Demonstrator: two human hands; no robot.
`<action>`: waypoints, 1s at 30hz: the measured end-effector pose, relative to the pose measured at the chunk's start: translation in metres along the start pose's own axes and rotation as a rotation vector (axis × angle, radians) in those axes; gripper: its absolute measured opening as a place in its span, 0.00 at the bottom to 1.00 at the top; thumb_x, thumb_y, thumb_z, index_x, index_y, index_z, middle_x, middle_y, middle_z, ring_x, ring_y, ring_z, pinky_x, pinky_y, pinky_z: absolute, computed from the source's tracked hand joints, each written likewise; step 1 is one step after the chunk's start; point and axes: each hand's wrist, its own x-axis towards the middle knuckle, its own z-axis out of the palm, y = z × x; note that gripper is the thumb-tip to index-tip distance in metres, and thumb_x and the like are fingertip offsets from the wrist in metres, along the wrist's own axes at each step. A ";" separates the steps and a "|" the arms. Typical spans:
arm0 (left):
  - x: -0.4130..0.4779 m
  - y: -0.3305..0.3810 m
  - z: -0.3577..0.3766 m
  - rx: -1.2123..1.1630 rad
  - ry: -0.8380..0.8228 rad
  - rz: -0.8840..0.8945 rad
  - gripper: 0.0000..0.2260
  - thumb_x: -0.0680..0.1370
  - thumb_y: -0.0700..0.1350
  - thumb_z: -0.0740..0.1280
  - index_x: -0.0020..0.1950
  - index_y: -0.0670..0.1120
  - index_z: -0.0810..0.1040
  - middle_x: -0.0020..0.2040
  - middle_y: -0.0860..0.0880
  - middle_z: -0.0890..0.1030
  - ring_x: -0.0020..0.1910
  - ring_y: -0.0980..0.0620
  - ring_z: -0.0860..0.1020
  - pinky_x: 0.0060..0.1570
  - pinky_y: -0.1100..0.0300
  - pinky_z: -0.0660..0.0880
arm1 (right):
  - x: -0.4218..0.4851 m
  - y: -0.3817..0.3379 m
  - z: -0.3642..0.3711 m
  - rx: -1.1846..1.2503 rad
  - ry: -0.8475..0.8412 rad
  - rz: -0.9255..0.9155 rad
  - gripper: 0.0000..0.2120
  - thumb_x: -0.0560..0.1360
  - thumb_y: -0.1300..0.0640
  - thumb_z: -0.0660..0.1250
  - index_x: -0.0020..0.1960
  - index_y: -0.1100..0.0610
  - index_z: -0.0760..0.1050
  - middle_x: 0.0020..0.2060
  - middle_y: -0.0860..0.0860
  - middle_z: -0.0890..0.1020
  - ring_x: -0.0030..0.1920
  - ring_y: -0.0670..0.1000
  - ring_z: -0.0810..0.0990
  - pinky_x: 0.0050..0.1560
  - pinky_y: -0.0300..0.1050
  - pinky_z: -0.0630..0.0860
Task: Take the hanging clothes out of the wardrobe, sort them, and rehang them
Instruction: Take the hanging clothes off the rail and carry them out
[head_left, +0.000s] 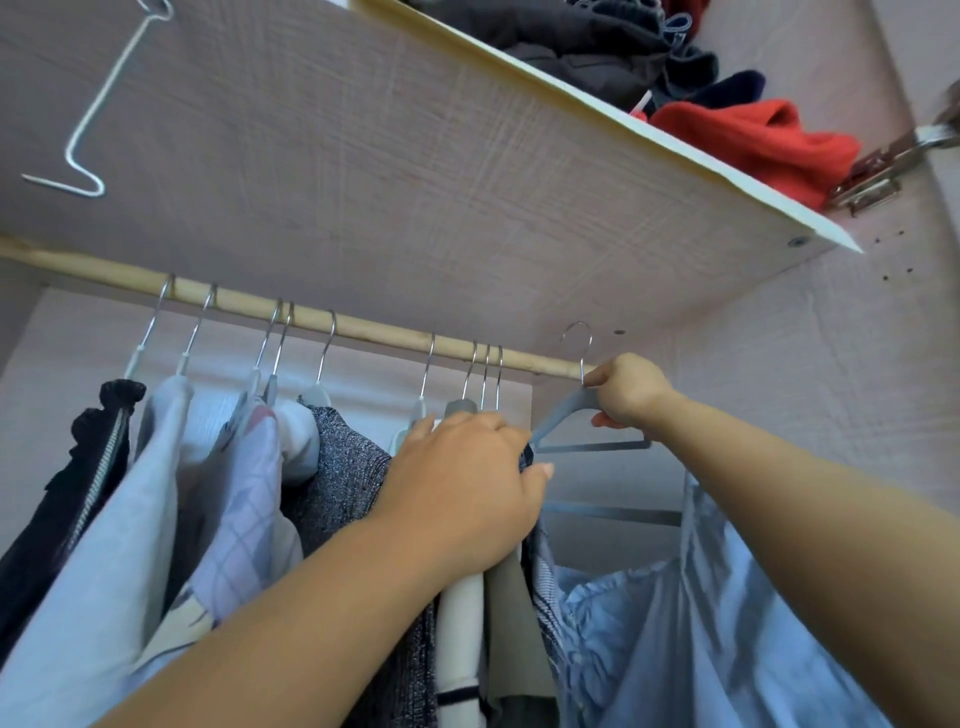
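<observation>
A wooden rail (363, 332) runs under the wardrobe shelf with several hangers of clothes on it: a black jacket (67, 478), pale shirts (171, 493), a grey knit (353, 467) and cream garments (467, 613). My left hand (467, 483) presses flat against the hung clothes near the rail's right end, fingers spread. My right hand (628, 389) grips a grey hanger (571, 410) by its neck, its hook held just off the rail's end. A light blue garment (701, 623) hangs from that hanger below my right forearm.
The shelf board (415, 156) sits right above the rail, piled with folded clothes, a red one (763, 140) at the right. A bare wire hook (88, 104) hangs at upper left. The wardrobe side wall (831, 364) and a door hinge (883, 166) are on the right.
</observation>
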 end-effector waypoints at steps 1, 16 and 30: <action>-0.001 0.000 0.000 -0.006 -0.009 -0.004 0.19 0.80 0.57 0.53 0.67 0.53 0.70 0.64 0.54 0.72 0.64 0.52 0.68 0.64 0.56 0.62 | -0.005 0.000 -0.003 -0.009 -0.003 -0.008 0.15 0.75 0.69 0.59 0.61 0.64 0.75 0.43 0.57 0.77 0.32 0.48 0.74 0.26 0.33 0.74; -0.023 0.043 -0.006 -0.078 -0.007 0.071 0.21 0.80 0.55 0.54 0.73 0.51 0.62 0.69 0.53 0.68 0.69 0.51 0.63 0.71 0.50 0.49 | -0.128 -0.007 -0.083 -0.134 0.093 0.028 0.19 0.76 0.72 0.57 0.63 0.60 0.75 0.48 0.55 0.78 0.43 0.55 0.83 0.48 0.48 0.80; -0.049 0.162 -0.037 -0.545 0.037 0.054 0.22 0.82 0.51 0.53 0.76 0.50 0.56 0.69 0.47 0.70 0.66 0.45 0.68 0.66 0.52 0.60 | -0.283 -0.024 -0.178 -0.080 0.089 0.103 0.22 0.76 0.73 0.57 0.66 0.57 0.72 0.40 0.52 0.80 0.32 0.44 0.80 0.40 0.37 0.79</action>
